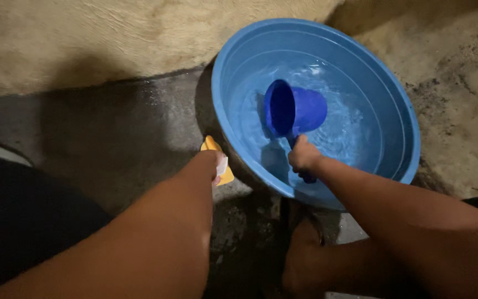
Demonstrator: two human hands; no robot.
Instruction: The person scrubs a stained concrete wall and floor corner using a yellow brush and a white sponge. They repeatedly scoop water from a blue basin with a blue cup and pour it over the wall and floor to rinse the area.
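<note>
A large round blue basin (pixel 399 111) sits on the wet concrete floor with water in it. My right hand (pixel 304 156) is closed around the handle of a dark blue dipper (pixel 297 109), which is tipped on its side above the water with its mouth facing left. My left hand (pixel 210 164) is just outside the basin's left rim, gripping a small yellow and white object (pixel 223 170) that is mostly hidden behind the wrist; I cannot tell what it is.
A rough pale wall (pixel 112 39) runs along the top. Sandy, gritty ground (pixel 460 99) lies right of the basin. My foot (pixel 302 249) rests on the dark wet floor just below the basin. Dark clothing (pixel 23 221) fills the lower left.
</note>
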